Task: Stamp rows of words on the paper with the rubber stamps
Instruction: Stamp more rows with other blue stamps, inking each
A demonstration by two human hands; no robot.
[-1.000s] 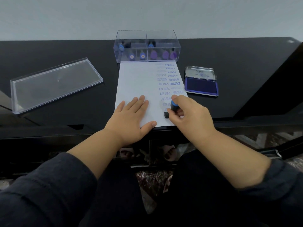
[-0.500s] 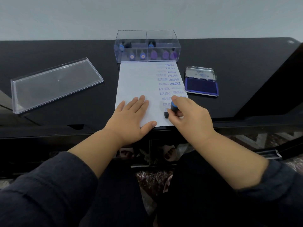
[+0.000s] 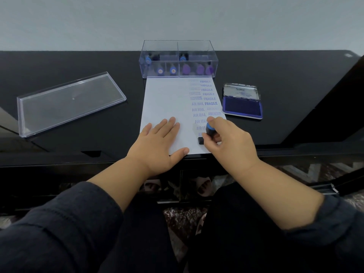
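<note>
From the head view, my right hand has its fingers pinching the blue-topped rubber stamp, its base pressed on the paper close to the near edge, while my left hand lies flat, fingers spread, holding the sheet just left of the stamp. I judge I am printing another word at the foot of the AIR MAIL column, so next I should lift straight up to avoid smearing. Little paper remains below my fingers before the surface edge; the ink pad lies open beyond my right hand, and bare paper opens to the left.
</note>
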